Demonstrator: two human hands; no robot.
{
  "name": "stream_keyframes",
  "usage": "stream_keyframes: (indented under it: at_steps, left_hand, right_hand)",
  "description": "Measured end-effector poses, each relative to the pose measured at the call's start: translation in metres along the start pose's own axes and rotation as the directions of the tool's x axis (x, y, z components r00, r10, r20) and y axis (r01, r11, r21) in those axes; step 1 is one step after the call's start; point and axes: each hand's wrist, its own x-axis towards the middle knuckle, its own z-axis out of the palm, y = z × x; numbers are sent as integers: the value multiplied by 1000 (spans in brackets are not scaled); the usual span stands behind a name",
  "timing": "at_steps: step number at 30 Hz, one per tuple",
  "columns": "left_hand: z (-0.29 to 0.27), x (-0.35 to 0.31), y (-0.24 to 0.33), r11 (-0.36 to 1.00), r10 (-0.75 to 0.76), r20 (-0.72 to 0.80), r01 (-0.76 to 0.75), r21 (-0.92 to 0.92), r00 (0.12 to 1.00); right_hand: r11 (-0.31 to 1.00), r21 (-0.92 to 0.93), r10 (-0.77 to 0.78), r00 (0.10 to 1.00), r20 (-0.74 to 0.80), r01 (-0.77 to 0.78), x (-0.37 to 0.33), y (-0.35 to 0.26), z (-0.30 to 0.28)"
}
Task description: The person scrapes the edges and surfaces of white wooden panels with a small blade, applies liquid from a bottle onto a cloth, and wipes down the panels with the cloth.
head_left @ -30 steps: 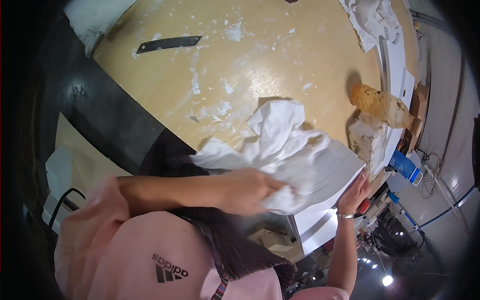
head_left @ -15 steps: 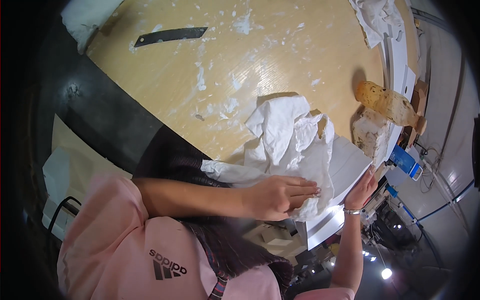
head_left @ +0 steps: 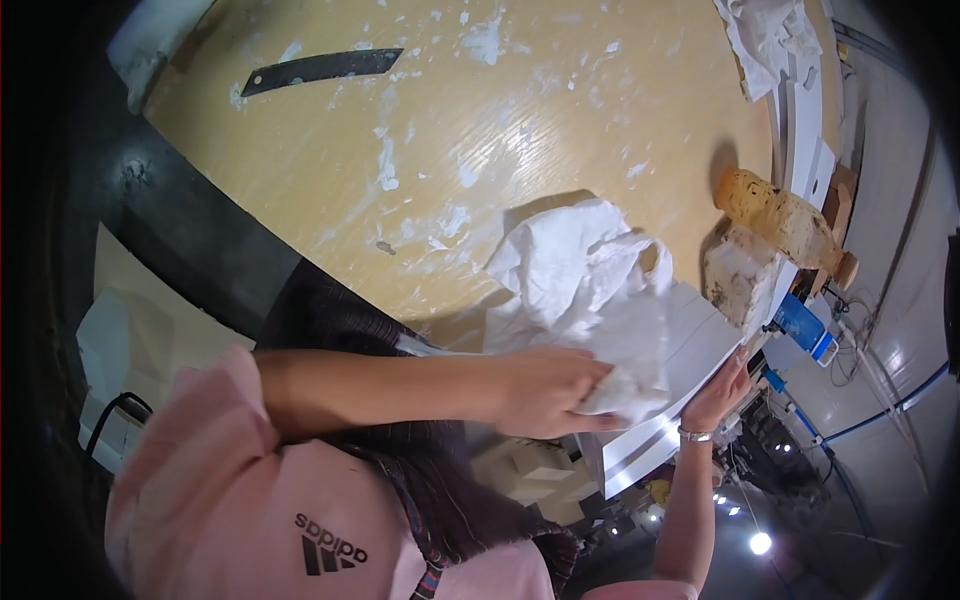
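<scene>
A crumpled white cloth [head_left: 570, 265] lies over the near right part of the table and onto a white panel. My left hand [head_left: 550, 390], closed on the near end of this cloth, presses it against the panel. Its thumb shows along the lower side, while some fingertips are hidden in the folds. The white panel [head_left: 700, 325] has thin lines across it and a bright near edge that juts past the table. At the panel's right edge is my right hand [head_left: 715, 395], gripping it with fingers along the side.
A stained white block [head_left: 740, 275] and an amber plastic bottle [head_left: 780, 215], lying on its side, are beyond the panel. A dark flat blade [head_left: 322, 72] rests on the paint-marked table [head_left: 330, 190]. Another white cloth [head_left: 770, 45] lies far right, near a blue clamp-like object [head_left: 805, 328].
My left hand has turned and drawn back slightly to the left, with its thumb now showing. The cloth under it has shifted and bunched differently. My right hand keeps its place on the panel edge.
</scene>
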Motion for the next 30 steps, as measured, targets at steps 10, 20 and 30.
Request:
stream_keyframes:
  at_steps: [10,20,30]
  left_hand:
    - [0,11,-18,965,-151,18,143,220,988]
    - [-8,14,-1,860,-432,-6,414,298,902]
    - [-9,74,37,778,-435,-179,269,-567,882]
  right_hand:
    - [995,59,82,997,-5,-82,-2,-27,8]
    - [987,-125,104,993,51,-97,2,-33,3]
    - [986,-165,34,999,-21,-37,2,-44,0]
